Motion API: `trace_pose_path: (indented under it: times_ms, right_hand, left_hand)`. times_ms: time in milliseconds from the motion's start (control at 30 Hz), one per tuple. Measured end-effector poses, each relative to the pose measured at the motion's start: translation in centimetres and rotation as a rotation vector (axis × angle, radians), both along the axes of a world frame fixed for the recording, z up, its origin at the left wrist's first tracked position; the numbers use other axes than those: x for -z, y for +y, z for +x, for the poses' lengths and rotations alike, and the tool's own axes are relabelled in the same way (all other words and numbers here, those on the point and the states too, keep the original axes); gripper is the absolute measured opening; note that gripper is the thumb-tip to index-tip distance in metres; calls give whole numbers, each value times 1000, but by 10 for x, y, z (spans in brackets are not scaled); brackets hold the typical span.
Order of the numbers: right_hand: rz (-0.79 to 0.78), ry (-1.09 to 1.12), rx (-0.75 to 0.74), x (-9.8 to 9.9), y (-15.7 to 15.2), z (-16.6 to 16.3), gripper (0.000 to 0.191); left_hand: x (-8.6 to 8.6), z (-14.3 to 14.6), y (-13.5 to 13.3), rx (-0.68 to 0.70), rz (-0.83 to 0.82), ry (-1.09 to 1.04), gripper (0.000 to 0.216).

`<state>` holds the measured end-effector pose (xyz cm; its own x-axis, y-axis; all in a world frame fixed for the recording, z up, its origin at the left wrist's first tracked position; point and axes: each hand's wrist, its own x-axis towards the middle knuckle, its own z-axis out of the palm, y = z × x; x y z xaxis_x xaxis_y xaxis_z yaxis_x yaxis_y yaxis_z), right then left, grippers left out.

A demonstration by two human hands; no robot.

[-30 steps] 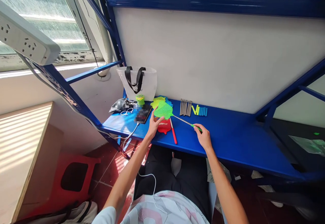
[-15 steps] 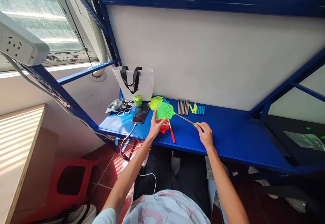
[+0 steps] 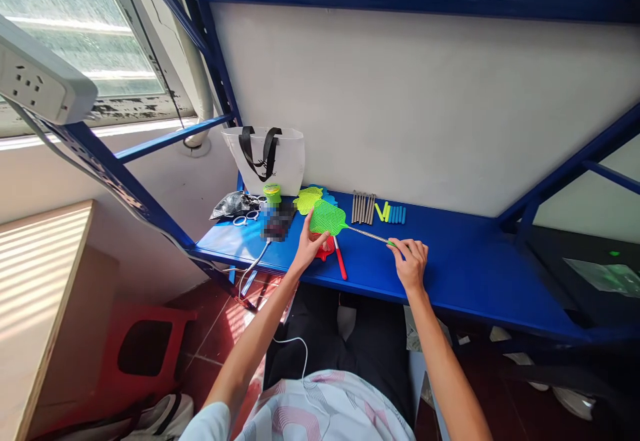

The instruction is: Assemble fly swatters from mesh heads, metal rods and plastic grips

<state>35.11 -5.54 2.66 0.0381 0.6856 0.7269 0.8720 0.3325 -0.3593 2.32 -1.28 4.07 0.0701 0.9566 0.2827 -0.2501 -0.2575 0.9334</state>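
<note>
Swatter [image 3: 327,217] handle hidden in clenched right hand [image 3: 413,261]; left hand [image 3: 307,246] fingers pinch its mesh

The person is wearing a white short-sleeved shirt [image 3: 320,407] patterned with pink and grey curved lines, and black trousers [image 3: 380,341]; the left hand [image 3: 309,246] and right hand [image 3: 413,264] are showing bare.

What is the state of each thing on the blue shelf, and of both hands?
green fly swatter, lifted above the shelf, held at both ends.
left hand, closed on the swatter's mesh head.
right hand, closed on its green handle.
red fly swatter, lying flat on the blue shelf.
white bag, upright, top open.
metal rods, lying side by side.
green spool, standing upright.
</note>
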Motion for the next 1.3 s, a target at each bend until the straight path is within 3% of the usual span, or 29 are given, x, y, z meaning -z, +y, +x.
trace_pose_path:
  times_ms: [367,633,933,1167,1300]
  right_hand:
    - [-103,128,-93,-4,-2,-3,54]
    - [-130,122,-194,-6,-6,-9,39]
    - [-33,107,-58,-11,-6,-8,38]
    - [-49,103,-205,-7,4,-11,39]
    - [-122,112,-242,-4,6,-14,47]
  left_hand:
    - [13,-2,2,52,-57,26,122]
    - [12,1,-3,-5,-37,-4,125]
    - [8,3,-8,18,-39,7,116]
    - [8,3,-7,43,-20,2,129]
    - [9,2,-5,42,-25,24,125]
